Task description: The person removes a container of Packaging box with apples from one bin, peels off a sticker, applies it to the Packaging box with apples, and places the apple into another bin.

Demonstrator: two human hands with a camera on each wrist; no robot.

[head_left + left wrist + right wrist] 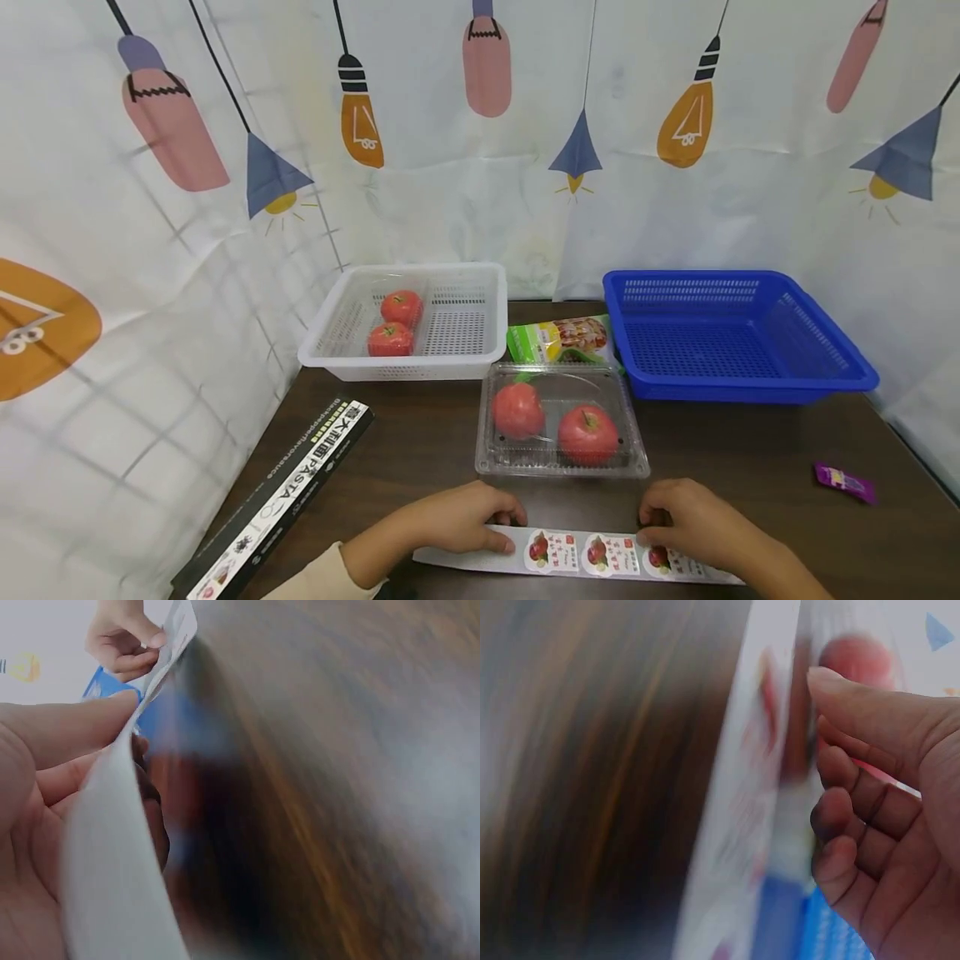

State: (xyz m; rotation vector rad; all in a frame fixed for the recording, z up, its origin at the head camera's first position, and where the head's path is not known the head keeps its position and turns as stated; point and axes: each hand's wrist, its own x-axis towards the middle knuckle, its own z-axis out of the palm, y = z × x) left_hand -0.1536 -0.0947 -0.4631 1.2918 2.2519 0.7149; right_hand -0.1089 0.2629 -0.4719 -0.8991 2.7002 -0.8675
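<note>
My left hand (468, 517) pinches a long white strip of stickers (551, 552) near its left end, the thumb on its face. In the left wrist view the strip (124, 847) runs from the left hand (45, 765) toward the other hand. My right hand (693, 525) is at the strip's right part, fingers curled and thumb over a sticker. The right wrist view has the right hand (885, 795) beside the blurred strip (735, 787); whether it grips it I cannot tell. Behind both hands sits a clear plastic box (551, 462) with two red tomatoes (588, 435).
A white basket (405, 367) with a clear box of tomatoes stands back left, a blue basket (742, 387) back right. Between them lies a green food packet (562, 336). A black pasta box (277, 500) lies left, a purple wrapped sweet (845, 483) right.
</note>
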